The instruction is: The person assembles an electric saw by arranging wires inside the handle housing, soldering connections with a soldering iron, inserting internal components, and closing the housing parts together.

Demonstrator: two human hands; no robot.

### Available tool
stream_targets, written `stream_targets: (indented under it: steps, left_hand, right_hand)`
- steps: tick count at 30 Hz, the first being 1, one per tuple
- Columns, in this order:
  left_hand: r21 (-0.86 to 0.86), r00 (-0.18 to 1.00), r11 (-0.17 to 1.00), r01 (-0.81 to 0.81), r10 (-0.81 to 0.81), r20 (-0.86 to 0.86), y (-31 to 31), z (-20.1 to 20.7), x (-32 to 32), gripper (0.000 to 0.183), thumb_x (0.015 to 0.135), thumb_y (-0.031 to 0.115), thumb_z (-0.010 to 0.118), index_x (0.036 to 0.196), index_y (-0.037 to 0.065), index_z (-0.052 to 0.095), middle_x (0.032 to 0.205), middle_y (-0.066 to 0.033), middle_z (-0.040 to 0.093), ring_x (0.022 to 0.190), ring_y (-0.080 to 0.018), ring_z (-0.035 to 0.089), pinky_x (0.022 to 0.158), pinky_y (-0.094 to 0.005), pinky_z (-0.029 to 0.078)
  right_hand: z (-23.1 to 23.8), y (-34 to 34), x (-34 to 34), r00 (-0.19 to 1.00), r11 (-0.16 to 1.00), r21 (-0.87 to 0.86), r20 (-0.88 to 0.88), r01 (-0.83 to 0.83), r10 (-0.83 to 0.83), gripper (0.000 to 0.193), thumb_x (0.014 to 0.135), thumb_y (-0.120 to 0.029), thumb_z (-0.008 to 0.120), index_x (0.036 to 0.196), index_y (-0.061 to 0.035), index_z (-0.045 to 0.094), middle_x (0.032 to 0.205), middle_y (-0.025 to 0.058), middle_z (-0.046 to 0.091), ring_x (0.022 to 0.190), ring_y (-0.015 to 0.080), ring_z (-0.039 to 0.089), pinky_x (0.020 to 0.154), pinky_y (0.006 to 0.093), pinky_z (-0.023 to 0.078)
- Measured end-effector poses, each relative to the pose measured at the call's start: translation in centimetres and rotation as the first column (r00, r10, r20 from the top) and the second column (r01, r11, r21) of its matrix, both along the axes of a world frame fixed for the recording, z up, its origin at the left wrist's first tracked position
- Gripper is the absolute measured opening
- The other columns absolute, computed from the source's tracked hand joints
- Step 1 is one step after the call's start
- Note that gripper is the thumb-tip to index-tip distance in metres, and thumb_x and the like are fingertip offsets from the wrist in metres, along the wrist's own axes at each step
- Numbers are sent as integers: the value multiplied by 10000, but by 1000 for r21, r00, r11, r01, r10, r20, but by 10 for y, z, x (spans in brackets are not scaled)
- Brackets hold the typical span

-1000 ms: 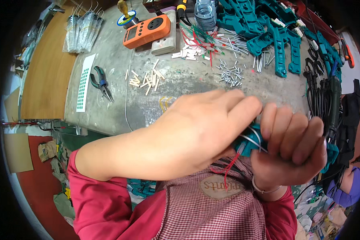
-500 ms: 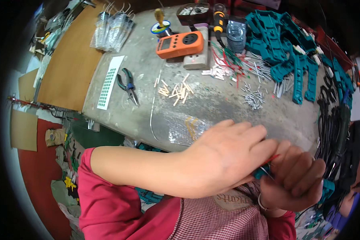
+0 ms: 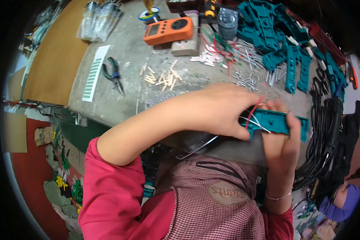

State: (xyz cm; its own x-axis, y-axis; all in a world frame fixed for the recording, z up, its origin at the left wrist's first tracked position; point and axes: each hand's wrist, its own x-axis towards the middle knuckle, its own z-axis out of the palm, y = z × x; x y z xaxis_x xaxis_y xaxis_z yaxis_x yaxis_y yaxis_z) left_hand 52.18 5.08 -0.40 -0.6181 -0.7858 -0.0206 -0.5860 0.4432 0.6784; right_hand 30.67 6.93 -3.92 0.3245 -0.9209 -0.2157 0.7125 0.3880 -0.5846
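A long teal plastic casing half [image 3: 274, 121] is held between my two hands, its open inner side facing up. Red wire [image 3: 255, 110] and thin white wires [image 3: 257, 123] stick out near its left end. My left hand [image 3: 224, 108] pinches that end, thumb at the near edge and fingers over the far side. My right hand [image 3: 286, 138] wraps the casing from below, with its thumb on the near right part and fingertips behind the far edge. Below my left wrist, a thin shiny metal rod [image 3: 204, 147] lies near the table's front edge.
Pliers [image 3: 114, 76], a label sheet [image 3: 96, 74], pale short sticks [image 3: 166, 78] and an orange meter [image 3: 168, 31] lie on the table [image 3: 128, 44]. Metal pins [image 3: 246, 81], more teal casings [image 3: 268, 24] and black cables [image 3: 322, 120] stand around the far right.
Both hands have moved up and out over the table's front edge. The teal casing, mostly hidden before, now shows between them. My right hand has turned from a curled pose to cradle it.
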Motion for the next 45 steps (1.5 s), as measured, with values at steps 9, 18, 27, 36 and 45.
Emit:
stream_targets:
  steps: [9, 18, 27, 36, 45]
  left_hand:
    - [-60, 867, 994, -95, 53, -495, 22, -36, 12, 199, 743, 69, 767, 931, 62, 703, 1169, -104, 582, 1154, -271, 539, 987, -393, 415]
    - [-418, 885, 831, -366, 173, -432, 45, -29, -6, 95, 786, 97, 745, 848, 47, 692, 782, -65, 624, 703, -245, 589, 618, -326, 465]
    - [420, 628, 834, -358, 548, -552, 45, -22, 5, 116, 908, 99, 684, 950, -7, 706, 797, -4, 681, 717, -52, 601, 648, -212, 493]
    - [-58, 768, 847, -528, 447, -459, 49, -26, -1, 126, 893, 121, 712, 887, -5, 713, 767, -4, 676, 699, -59, 611, 625, -215, 487]
    - [437, 610, 825, -358, 561, -560, 53, -16, -7, 133, 899, 136, 712, 936, 9, 702, 770, -19, 687, 668, -62, 631, 614, -201, 515]
  right_hand:
    - [5, 36, -33, 577, 868, 93, -712, -488, 400, 310, 925, -25, 611, 1226, 48, 595, 1026, 96, 701, 879, 166, 683, 782, 243, 535]
    - [0, 35, 18, 206, 603, -570, -799, -557, -565, 111, 800, -3, 730, 876, -6, 648, 701, 102, 561, 555, 197, 536, 513, 294, 408]
    - [-15, 46, 6, 279, 601, -667, -738, -439, -615, 71, 802, 14, 734, 837, -23, 685, 725, 63, 627, 572, 154, 557, 533, 252, 446]
    - [-17, 48, 8, 287, 564, -666, -733, -488, -617, 152, 762, -24, 774, 867, -43, 666, 756, 70, 624, 562, 176, 563, 522, 292, 452]
    - [-20, 45, 31, 265, 517, -691, -694, -505, -669, 227, 727, -4, 777, 880, -27, 610, 813, 102, 586, 681, 263, 618, 588, 345, 497]
